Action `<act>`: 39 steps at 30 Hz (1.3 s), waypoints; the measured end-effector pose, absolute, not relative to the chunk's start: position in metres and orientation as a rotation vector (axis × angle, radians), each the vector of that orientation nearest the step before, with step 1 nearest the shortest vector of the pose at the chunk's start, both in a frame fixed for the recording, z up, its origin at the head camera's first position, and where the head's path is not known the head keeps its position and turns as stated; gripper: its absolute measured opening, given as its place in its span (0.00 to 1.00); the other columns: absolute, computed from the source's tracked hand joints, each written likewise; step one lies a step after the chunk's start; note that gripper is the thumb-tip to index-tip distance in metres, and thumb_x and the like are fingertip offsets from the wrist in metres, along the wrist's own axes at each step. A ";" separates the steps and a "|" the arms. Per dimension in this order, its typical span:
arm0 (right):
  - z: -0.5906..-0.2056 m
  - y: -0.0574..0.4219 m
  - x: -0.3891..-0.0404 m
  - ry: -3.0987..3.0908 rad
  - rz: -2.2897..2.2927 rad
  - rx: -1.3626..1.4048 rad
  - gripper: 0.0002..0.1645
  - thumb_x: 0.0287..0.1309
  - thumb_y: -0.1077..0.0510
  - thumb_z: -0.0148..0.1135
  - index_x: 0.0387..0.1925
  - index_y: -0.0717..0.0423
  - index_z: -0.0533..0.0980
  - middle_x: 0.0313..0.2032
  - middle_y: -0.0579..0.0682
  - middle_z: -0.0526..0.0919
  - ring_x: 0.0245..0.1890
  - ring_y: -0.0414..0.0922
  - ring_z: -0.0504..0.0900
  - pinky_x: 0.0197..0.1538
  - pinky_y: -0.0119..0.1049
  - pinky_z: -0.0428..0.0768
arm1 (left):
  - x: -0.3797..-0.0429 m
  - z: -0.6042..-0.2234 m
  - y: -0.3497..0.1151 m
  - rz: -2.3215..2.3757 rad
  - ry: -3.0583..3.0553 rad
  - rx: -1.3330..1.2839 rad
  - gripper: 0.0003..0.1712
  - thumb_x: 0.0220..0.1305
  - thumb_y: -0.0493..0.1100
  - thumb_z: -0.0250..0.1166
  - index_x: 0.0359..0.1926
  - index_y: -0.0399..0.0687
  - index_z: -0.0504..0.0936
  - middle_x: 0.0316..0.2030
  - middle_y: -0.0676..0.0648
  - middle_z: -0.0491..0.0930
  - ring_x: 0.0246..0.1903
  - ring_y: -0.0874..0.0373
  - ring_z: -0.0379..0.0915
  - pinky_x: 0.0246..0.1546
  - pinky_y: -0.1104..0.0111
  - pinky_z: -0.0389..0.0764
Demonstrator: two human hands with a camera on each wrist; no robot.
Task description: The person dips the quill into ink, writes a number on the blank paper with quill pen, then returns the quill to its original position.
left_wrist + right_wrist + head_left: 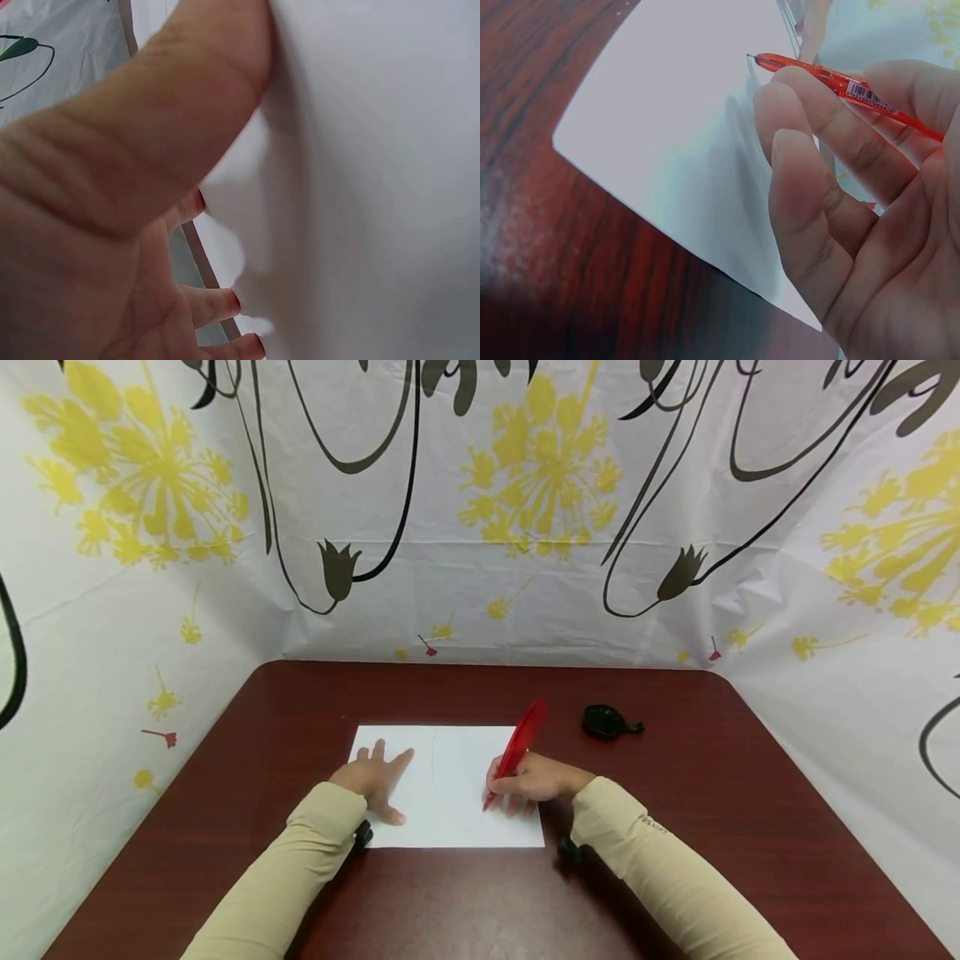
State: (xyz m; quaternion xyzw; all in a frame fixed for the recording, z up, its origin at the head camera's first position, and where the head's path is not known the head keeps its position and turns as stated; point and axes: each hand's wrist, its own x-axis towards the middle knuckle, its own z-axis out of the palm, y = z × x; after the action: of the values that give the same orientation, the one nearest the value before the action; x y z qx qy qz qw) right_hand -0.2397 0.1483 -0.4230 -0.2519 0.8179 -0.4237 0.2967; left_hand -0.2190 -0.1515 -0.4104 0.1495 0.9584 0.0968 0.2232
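A white sheet of paper [457, 777] lies on the dark red-brown table, with a faint curved line down its middle. Spread fingers of my left hand [375, 777] rest on the sheet's left part; in the left wrist view the thumb [187, 97] lies along the white surface. My right hand [536, 777] pinches a red feather pen [521, 739] over the sheet's right part, its feathery top slanting up and away. In the right wrist view the red pen [817, 73] has a barcode label, and its tip is at the paper; whether it touches I cannot tell.
A small dark, rounded object [603, 722] with a short narrow end lies on the table [450, 902] beyond my right hand. A white floral-printed cloth [450, 610] hangs behind the table and at both sides. Black straps or devices show under both wrists.
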 end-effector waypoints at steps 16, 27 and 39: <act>-0.424 0.147 -0.245 2.226 -1.155 -0.593 0.07 0.64 0.52 0.60 0.38 0.50 0.79 0.30 0.53 0.84 0.23 0.47 0.81 0.25 0.41 0.80 | -0.218 -0.409 -0.151 0.270 2.639 0.416 0.62 0.48 0.57 0.77 0.76 0.47 0.49 0.71 0.23 0.39 0.68 0.24 0.37 0.56 0.35 0.62; -0.426 0.144 -0.250 2.258 -1.201 -0.568 0.07 0.64 0.52 0.61 0.38 0.51 0.78 0.31 0.52 0.84 0.24 0.48 0.82 0.25 0.41 0.81 | -0.219 -0.410 -0.151 0.273 2.639 0.422 0.63 0.47 0.57 0.77 0.76 0.46 0.50 0.71 0.23 0.39 0.68 0.24 0.38 0.57 0.35 0.61; -0.427 0.140 -0.255 2.263 -1.232 -0.567 0.08 0.65 0.53 0.60 0.37 0.54 0.78 0.29 0.53 0.84 0.24 0.49 0.82 0.24 0.41 0.79 | -0.218 -0.409 -0.152 0.269 2.652 0.433 0.63 0.45 0.58 0.78 0.76 0.46 0.51 0.70 0.22 0.40 0.67 0.23 0.39 0.56 0.35 0.62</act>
State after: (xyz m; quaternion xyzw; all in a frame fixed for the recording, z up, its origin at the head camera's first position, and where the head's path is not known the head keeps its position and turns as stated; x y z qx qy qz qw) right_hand -0.2552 0.1399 -0.4272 -0.2080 0.8307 -0.4522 0.2492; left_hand -0.2183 -0.1516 -0.4093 0.1564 0.9583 0.0972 0.2185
